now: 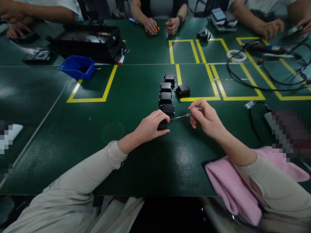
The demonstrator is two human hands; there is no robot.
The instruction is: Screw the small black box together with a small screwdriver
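My left hand [155, 125] is closed around a small black box [162, 125] on the green table, its thumb and fingers on the box's sides. My right hand [204, 117] grips the handle of a screwdriver [181, 116], whose thin shaft points left. The tip meets or nearly meets the right side of the held box; exact contact is too small to tell. Just beyond stands a row of like black boxes, the nearest box [167, 109] almost touching my left fingers. Another black box [183, 89] sits apart, right of the row, turned at an angle.
A blue bin [78, 67] and stacked black trays [87, 40] stand far left. Yellow tape [199, 98] marks rectangles on the table. Cables [243, 79] and a white tape roll [236, 56] lie right. A pink cloth [230, 181] hangs over the near edge. Co-workers' hands [152, 26] rest opposite.
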